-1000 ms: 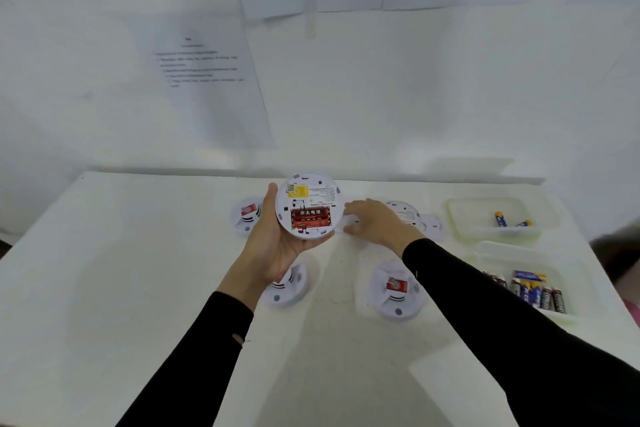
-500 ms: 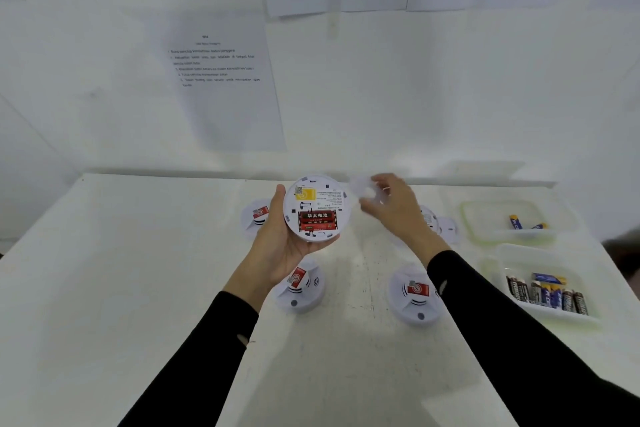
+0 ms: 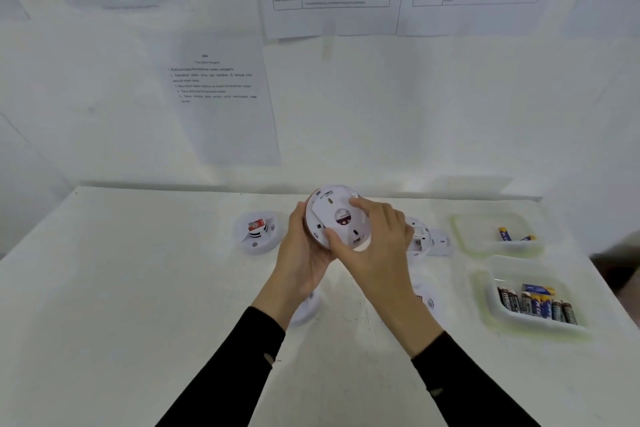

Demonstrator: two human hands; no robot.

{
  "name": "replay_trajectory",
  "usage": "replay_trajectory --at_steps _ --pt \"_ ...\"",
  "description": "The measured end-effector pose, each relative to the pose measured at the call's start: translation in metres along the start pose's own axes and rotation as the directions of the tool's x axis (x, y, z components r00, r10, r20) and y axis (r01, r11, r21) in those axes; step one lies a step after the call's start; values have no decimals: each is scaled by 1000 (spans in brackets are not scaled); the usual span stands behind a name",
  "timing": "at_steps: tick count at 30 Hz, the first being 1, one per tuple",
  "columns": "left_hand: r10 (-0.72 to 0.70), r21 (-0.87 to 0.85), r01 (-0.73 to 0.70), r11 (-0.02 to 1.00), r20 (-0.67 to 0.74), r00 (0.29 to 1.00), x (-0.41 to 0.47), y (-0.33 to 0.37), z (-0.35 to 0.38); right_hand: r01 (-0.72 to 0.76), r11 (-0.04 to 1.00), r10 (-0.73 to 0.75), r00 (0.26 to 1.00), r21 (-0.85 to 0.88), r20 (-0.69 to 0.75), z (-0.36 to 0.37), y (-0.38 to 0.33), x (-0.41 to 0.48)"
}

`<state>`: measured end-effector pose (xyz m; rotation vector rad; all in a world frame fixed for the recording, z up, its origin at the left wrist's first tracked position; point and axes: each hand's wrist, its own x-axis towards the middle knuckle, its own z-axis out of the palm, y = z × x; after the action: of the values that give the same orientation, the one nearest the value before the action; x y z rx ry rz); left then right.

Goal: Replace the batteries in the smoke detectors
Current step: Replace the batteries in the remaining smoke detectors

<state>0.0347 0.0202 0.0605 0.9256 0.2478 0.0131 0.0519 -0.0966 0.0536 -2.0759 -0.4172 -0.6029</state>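
Observation:
I hold a white round smoke detector point(image 3: 320, 218) above the middle of the table, its back turned to me. My left hand point(image 3: 303, 253) grips it from the left and below. A white back cover point(image 3: 341, 218) now lies over its back, and my right hand point(image 3: 375, 246) holds that cover against it with thumb and fingers curled round the rim. The battery bay is hidden under the cover. Other white detectors lie on the table: one at the left point(image 3: 258, 232), one opened behind my right hand point(image 3: 420, 236), and two partly hidden under my arms point(image 3: 306, 308) point(image 3: 429, 302).
Two clear plastic trays stand at the right: the far tray point(image 3: 460, 236) holds two batteries point(image 3: 512, 236), the near tray point(image 3: 485, 295) holds several batteries point(image 3: 536, 303). A loose white cover point(image 3: 441, 243) lies beside the opened detector. Printed sheets hang on the white wall behind the table point(image 3: 138, 288).
My right hand picked up a white cover from the table's right and brought it onto the detector's back. The red battery, visible earlier, is now covered.

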Motion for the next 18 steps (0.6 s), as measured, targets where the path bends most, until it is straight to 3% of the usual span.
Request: replay_trajectory --at_steps 10,14,18 --pt "85 -8 -85 996 55 995 6 -5 -4 52 999 -51 997 -12 54 -5 7 4" --pt "119 -13 -118 993 27 993 8 -6 -8 -123 976 95 983 181 156 -18 17 12" --pt "129 -9 -129 992 0 992 9 -7 -9 -218 954 165 955 205 246 -24 29 15"
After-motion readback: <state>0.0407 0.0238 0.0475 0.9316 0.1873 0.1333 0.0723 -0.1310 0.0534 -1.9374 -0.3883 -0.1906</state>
